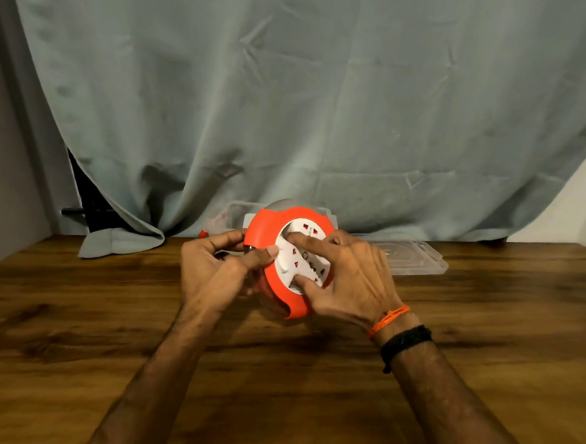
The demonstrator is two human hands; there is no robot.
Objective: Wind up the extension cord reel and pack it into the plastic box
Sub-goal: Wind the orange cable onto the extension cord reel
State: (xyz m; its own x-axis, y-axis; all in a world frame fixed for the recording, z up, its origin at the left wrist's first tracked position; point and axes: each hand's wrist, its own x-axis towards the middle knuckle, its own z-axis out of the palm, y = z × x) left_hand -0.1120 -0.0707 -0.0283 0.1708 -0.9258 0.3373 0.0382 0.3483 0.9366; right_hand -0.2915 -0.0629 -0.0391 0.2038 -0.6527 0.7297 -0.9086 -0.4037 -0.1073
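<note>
Extension cord reel (284, 255), orange casing with a white socket face, sits mid-frame, held tilted above the wooden table (481, 370) between both hands, socket face turned up toward the camera. Left hand (213, 268) grips the reel's left edge, fingers curled around the orange rim, thumb tip pressed at the border of the white face. Right hand (346, 280) lies over the right side of the face, index finger stretched onto the upper part of the white disc, thumb pressing into a recess at its lower edge; fingers partly spread, pinching the disc. Orange thread band (388, 320) and black thread band (406, 342) on the right wrist. Clear plastic box (250, 215) just behind the reel at the table's far edge, mostly hidden by it. Clear lid (416, 260) lies flat on the table right of centre, behind the right hand. Grey-green curtain (293, 84) fills the upper frame, its hem bunched on the table at left.
</note>
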